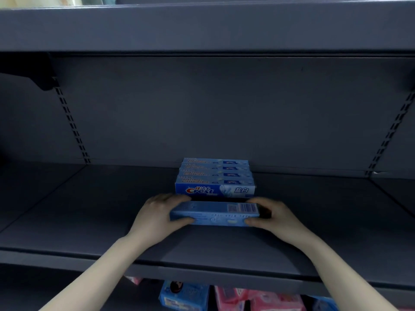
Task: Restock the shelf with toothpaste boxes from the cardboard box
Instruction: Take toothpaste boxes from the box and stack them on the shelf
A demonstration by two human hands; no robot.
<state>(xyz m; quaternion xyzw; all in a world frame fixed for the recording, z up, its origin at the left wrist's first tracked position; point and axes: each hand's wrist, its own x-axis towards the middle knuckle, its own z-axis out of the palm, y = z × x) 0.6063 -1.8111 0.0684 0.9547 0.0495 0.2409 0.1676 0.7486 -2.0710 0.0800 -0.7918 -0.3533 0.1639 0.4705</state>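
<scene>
At centre frame our left hand and right hand curl round the ends of a toothpaste box, which we should slide level against the Crest row on the shelf.

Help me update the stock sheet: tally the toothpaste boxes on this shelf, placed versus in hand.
Toothpaste boxes in the row at the back of the shelf: 4
Toothpaste box held by left hand and right hand: 1
Total: 5
</scene>
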